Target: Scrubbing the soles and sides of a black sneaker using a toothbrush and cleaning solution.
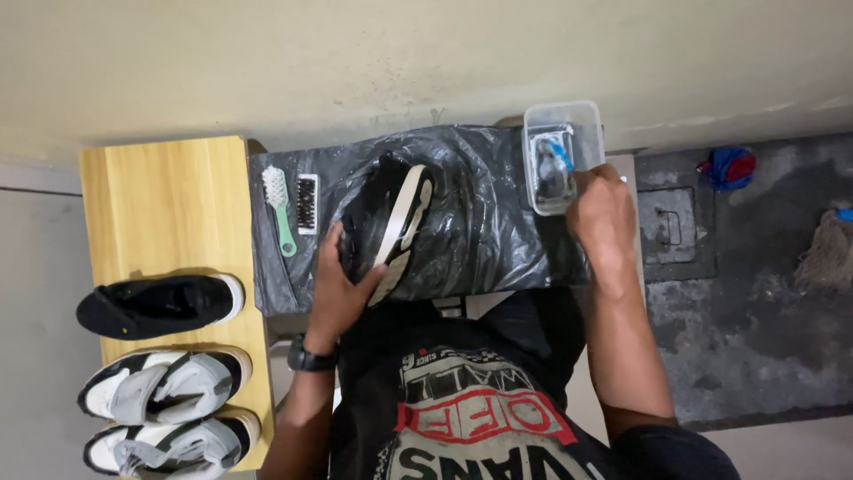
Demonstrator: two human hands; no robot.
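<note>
My left hand (336,286) grips a black shoe with a white sole (387,222), holding it on its side on a black plastic sheet (484,231). My right hand (602,209) reaches to the rim of a clear plastic tub (582,120) at the sheet's right end. Inside the tub lies a blue and white object, partly hidden by my fingers. Whether my right hand holds anything there cannot be told. A black watch (306,358) sits on my left wrist.
A green-handled brush (280,209) and a small dark-bristled brush (307,204) lie at the sheet's left end. A wooden bench (160,213) at left carries one black shoe (160,305) and two grey-and-white sneakers (164,384). A blue cloth (730,166) lies on the dark floor at right.
</note>
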